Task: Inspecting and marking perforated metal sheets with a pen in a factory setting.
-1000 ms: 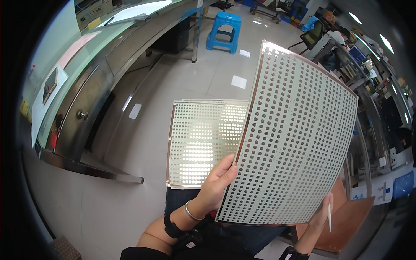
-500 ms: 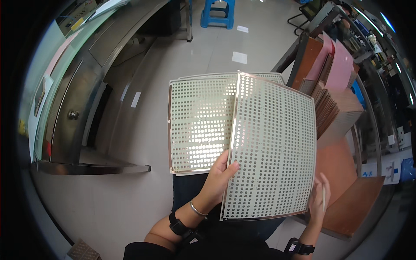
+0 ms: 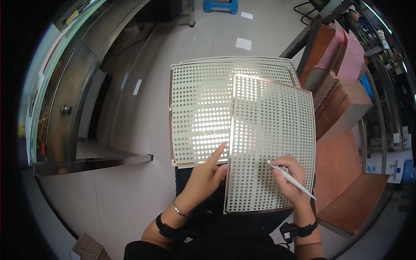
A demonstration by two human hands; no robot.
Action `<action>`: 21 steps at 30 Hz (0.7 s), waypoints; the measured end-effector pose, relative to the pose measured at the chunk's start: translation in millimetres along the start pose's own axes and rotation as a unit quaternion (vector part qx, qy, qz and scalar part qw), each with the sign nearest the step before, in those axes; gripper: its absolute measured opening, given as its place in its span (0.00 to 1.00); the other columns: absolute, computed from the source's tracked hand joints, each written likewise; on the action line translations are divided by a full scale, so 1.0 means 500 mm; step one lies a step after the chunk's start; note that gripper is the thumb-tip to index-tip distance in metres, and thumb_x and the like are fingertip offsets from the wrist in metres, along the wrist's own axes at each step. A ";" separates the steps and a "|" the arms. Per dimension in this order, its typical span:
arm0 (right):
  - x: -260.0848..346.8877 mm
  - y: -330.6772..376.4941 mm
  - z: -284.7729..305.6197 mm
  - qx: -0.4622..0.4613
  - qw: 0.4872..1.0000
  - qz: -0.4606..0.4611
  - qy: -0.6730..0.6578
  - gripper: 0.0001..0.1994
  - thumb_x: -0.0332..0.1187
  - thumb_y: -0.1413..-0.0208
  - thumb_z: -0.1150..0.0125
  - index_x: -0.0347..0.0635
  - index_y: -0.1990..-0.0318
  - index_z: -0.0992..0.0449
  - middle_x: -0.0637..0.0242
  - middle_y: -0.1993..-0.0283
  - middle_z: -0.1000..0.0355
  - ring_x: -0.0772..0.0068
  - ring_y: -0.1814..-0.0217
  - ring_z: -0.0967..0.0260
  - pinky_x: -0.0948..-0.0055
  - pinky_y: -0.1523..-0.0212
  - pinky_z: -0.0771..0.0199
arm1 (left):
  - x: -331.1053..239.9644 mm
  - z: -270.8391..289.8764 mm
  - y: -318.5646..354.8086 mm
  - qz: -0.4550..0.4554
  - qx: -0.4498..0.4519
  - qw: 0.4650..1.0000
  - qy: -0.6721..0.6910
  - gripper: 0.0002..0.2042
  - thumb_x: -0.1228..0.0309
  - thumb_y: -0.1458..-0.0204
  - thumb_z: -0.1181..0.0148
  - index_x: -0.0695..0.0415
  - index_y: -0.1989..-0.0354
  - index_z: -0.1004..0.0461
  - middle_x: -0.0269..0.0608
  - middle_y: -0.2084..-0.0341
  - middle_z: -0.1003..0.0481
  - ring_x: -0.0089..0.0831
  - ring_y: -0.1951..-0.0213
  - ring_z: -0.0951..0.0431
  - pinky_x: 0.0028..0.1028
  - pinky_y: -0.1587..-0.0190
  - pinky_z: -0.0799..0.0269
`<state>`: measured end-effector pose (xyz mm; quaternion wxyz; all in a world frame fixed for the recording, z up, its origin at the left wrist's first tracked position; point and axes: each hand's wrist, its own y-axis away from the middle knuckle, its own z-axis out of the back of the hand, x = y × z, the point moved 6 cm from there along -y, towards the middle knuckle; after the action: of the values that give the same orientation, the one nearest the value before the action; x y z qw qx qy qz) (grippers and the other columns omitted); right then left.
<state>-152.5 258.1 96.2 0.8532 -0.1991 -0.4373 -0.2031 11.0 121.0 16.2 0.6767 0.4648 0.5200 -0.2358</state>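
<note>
A pale green circuit board panel point(image 3: 271, 130) with rows of small metallic pads lies tilted over my lap, overlapping a similar panel point(image 3: 186, 99) underneath on the left. My right hand point(image 3: 289, 177) is closed round a slim white pen-shaped tool point(image 3: 292, 180), its upper end at the surface of the top panel and its thin tail pointing down right. My left hand point(image 3: 206, 177) is beside the top panel's left edge, index finger stretched over the lower panel. Its thumb reaches that edge; the remaining fingers are mostly hidden.
A stack of brownish boards point(image 3: 342, 102) with pink sheets point(image 3: 352, 56) stands on the right, above a brown board surface point(image 3: 336, 160). A metal desk point(image 3: 69, 104) with a round knob is at the left. A blue stool point(image 3: 221, 6) stands at the far edge.
My right hand has come from beside the panel's right edge onto its face with the white tool. My left hand has let go of the left edge and stretched its index finger out.
</note>
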 end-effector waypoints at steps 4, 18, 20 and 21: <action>-0.014 -0.022 -0.059 0.096 0.994 0.001 -0.046 0.09 0.25 0.52 0.40 0.36 0.61 0.25 0.59 0.64 0.26 0.66 0.62 0.28 0.73 0.59 0.29 | -0.021 0.044 0.011 -0.100 -0.079 0.982 -0.137 0.19 0.78 0.44 0.49 0.58 0.43 0.34 0.42 0.76 0.23 0.25 0.72 0.21 0.22 0.70 0.26; -0.004 -0.003 -0.128 0.127 0.978 0.154 0.065 0.15 0.22 0.59 0.37 0.41 0.59 0.23 0.61 0.55 0.28 0.61 0.57 0.29 0.68 0.57 0.28 | -0.063 0.010 -0.031 -0.292 -0.033 0.856 -0.424 0.33 0.61 0.57 0.36 0.54 0.40 0.38 0.38 0.40 0.38 0.40 0.38 0.42 0.44 0.36 0.49; -0.008 0.004 -0.133 0.126 0.976 0.159 0.078 0.17 0.22 0.60 0.37 0.42 0.58 0.23 0.61 0.54 0.29 0.61 0.57 0.29 0.68 0.57 0.29 | -0.062 0.010 -0.034 -0.291 -0.030 0.854 -0.430 0.33 0.60 0.57 0.36 0.54 0.40 0.38 0.38 0.40 0.39 0.40 0.38 0.42 0.44 0.36 0.50; -0.008 0.006 -0.134 0.124 0.974 0.165 0.091 0.19 0.21 0.61 0.36 0.42 0.56 0.23 0.61 0.53 0.29 0.61 0.56 0.30 0.67 0.57 0.29 | -0.062 0.009 -0.035 -0.290 -0.028 0.852 -0.435 0.33 0.60 0.57 0.37 0.54 0.40 0.38 0.38 0.39 0.39 0.40 0.38 0.42 0.44 0.36 0.50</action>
<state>-108.3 226.5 56.3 0.9291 -0.1414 -0.3412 -0.0208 -11.5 104.1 38.1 0.7476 0.1230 0.2898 -0.5847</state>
